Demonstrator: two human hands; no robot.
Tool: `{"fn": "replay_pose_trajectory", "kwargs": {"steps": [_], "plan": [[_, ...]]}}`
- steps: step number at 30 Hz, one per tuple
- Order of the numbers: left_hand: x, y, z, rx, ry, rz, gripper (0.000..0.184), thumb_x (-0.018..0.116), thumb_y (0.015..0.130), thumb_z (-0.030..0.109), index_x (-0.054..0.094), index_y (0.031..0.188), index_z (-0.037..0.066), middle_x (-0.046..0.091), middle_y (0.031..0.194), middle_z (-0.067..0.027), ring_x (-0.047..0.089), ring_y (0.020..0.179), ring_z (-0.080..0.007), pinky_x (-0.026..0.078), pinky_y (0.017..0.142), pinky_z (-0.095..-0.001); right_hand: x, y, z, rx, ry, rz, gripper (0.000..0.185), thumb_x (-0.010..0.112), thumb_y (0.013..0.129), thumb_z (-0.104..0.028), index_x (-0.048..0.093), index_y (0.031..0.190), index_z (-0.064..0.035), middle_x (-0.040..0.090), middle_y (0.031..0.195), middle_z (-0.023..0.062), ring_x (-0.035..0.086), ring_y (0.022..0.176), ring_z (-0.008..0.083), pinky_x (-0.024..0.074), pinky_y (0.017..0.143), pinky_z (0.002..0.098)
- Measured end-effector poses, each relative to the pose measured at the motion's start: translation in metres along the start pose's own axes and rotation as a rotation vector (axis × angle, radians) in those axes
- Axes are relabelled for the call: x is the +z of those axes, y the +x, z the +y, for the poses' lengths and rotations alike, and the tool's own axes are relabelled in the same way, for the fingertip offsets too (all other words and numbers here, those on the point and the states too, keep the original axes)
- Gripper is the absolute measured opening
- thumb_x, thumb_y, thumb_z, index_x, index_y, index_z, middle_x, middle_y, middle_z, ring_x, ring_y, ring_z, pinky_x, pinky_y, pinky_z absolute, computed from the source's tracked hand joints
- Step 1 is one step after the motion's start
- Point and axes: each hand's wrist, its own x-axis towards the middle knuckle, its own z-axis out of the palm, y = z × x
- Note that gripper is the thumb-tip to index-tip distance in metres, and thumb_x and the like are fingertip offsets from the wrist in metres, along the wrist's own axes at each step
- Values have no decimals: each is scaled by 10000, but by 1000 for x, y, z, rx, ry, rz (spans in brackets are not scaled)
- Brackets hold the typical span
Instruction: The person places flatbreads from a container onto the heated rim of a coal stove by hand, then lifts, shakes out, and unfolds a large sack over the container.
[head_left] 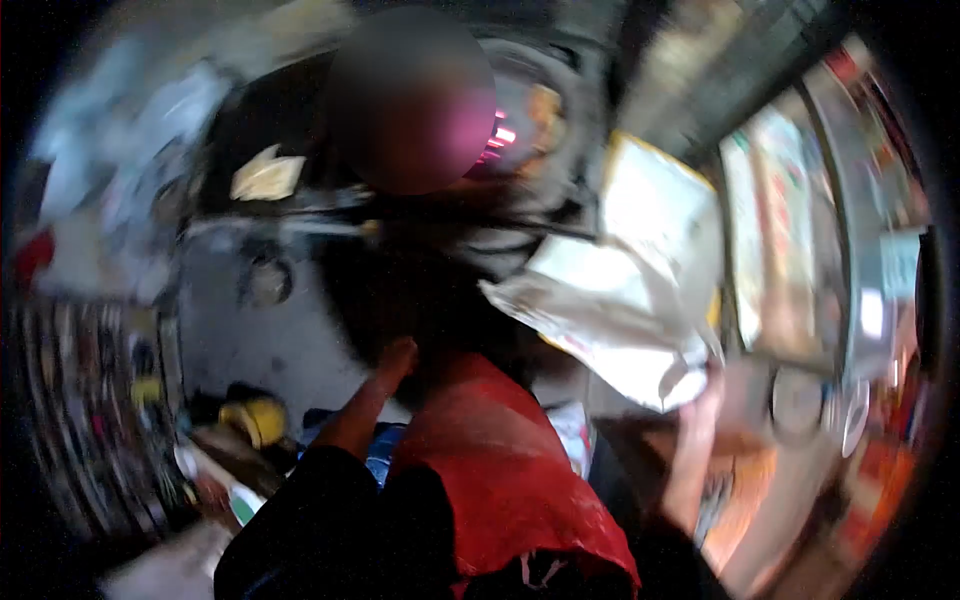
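My right hand grips the lower corner of a large crumpled white sheet or opened sack, out to my right. Its surface is bright and creased, with yellow along part of the edge. In front of my body is my left hand, close to a dark shape whose kind I cannot make out. Motion blurs its fingers, and nothing shows clearly in them. A red apron covers my front.
Ahead, a round blurred patch hides part of a dark unit with a pink glow. A pale scrap lies on its left side. Slatted racking stands at left, a yellow object low down, and a glass-sided case at right.
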Motion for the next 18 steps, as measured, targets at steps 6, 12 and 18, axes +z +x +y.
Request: {"fn": "replay_pose_trajectory", "kwargs": {"steps": [6,12,18], "plan": [[-16,-60,-118,-150,363,202,161,561,848,84,659,972,52,659,881,-176,632,795,-328,517,683,-457,55,-15,5,-242,-468,244,319,412,968,-275,560,1127,-42,584,935,62,583,731,201,510,730,370],[-55,-82,-68,-309,-808,182,416,623,899,288,548,1228,46,645,1037,-116,629,839,-244,522,688,-397,-19,12,82,52,-632,115,410,424,982,-305,525,1232,4,567,1210,117,549,1019,226,448,875,375],[-96,-104,-56,-327,-632,151,511,615,922,322,510,1306,1,636,961,-104,606,805,-202,515,731,-378,65,-9,208,334,-731,104,402,447,970,-306,533,1217,-1,581,1171,111,555,998,223,455,856,366]]}}
